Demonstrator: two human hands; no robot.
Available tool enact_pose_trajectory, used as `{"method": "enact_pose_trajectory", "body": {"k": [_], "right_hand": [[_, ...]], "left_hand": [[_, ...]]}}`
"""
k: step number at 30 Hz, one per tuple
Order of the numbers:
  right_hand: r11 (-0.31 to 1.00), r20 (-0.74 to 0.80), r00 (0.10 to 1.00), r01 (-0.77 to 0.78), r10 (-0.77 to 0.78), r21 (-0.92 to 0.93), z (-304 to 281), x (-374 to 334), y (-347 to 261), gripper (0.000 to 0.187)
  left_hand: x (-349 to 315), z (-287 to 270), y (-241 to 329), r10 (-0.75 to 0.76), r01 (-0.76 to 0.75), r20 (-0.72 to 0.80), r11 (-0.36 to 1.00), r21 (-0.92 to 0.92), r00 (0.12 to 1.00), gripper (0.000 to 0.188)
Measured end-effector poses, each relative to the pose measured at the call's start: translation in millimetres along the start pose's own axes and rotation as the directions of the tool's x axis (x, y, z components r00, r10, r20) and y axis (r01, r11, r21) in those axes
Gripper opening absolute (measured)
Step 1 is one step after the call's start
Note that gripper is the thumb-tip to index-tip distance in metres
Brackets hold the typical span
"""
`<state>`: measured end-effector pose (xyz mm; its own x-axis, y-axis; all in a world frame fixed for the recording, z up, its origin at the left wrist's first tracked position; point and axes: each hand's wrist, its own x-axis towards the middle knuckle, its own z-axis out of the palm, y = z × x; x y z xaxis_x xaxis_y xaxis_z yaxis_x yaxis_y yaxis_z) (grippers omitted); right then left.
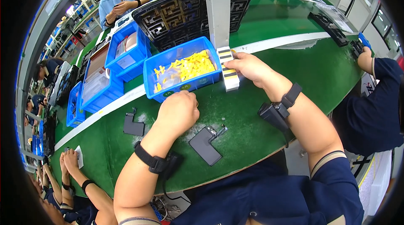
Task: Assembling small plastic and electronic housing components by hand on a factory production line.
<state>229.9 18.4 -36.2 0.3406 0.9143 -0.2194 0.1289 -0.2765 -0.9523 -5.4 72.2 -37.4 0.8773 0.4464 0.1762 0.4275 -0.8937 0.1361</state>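
Observation:
My right hand (254, 70) is closed at the right end of a blue bin, its thumb and fingers on a white strip block with black and yellow bands (230, 83). In front of the same bin, my left hand (179, 111) is curled with knuckles up; its fingertips and anything in them are hidden. Small yellow pieces (195, 67) and clear plastic fill the blue bin (156, 94). An L-shaped dark grey part with a small connector, like a battery pack (205, 147), lies just right of my left forearm. A similar L-shaped part (133, 128) rests left of it.
A grey metal post (219, 10) rises behind the bin, before black patterned trays (172, 17). More blue bins (103, 94) stand to the left on the green table (286, 120). Co-workers' hands work at left (71, 160), right (365, 59) and across the table.

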Motion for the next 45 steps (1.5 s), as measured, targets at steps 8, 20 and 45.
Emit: {"method": "enact_pose_trajectory", "body": {"k": [8, 20, 45], "right_hand": [[0.997, -0.051, 0.996, 0.071, -0.07, 0.026, -7, -9, 2, 0.058], [0.953, -0.25, 0.927, 0.235, -0.278, -0.19, -124, -49, 30, 0.038], [0.446, -0.908, -0.063, -0.884, -0.415, -0.143, -648, -47, 199, 0.067]], "left_hand": [[23, -72, 4, -0.212, 0.096, -0.454, 0.96, -0.265, 0.865, 0.005], [32, -42, -37, -0.184, 0.15, -0.337, 0.981, -0.123, 0.924, 0.012], [-23, -61, 59, -0.775, 0.791, -0.217, 0.611, -0.02, 0.593, 0.024]]}}
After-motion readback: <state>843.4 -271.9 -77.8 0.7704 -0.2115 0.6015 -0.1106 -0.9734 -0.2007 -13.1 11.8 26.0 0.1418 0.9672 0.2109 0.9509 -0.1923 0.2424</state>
